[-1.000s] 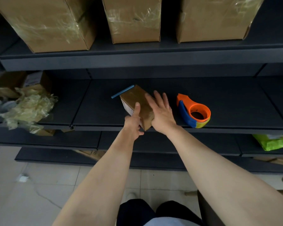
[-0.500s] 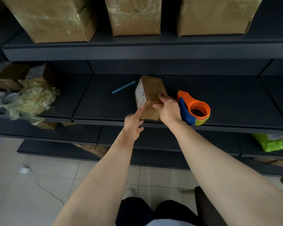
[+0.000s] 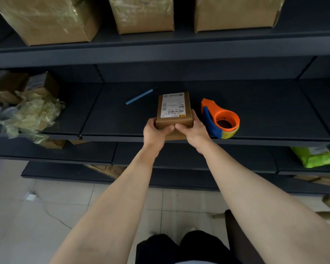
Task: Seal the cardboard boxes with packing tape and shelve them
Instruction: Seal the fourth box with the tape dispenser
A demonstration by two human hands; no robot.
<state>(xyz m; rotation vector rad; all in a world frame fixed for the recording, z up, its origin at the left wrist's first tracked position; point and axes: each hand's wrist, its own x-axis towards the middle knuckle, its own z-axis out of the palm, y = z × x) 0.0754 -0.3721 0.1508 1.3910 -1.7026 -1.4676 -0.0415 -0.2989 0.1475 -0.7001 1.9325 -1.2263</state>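
— Where is the small box?
— The small cardboard box (image 3: 174, 111) lies flat at the front edge of the middle shelf (image 3: 265, 111), with its white label (image 3: 172, 105) facing up.

— And the hands?
— Both grip its near end. The left hand (image 3: 154, 132) wraps the left corner and the right hand (image 3: 195, 130) the right one. The thumbs are curled over the near edge, their tips almost meeting in the middle. The right fingers are pressed together along the box's right side. The left fingers are hidden behind the box, so I cannot tell how they lie.

— What sits close by?
— An orange and blue tape dispenser (image 3: 220, 119) stands just beside the box on the right, apart from the hand. A blue pen (image 3: 140, 96) lies behind and to the left, on the same dark shelf.

— Farther out?
— A heap of crumpled plastic wrap (image 3: 31, 115) spills over the shelf's left end. On the upper shelf (image 3: 160, 52) stand three large cardboard boxes (image 3: 143, 14) in a row. A green packet (image 3: 312, 156) rests on the lower shelf (image 3: 236, 155) at the right. Below is a pale tiled floor (image 3: 46, 216).
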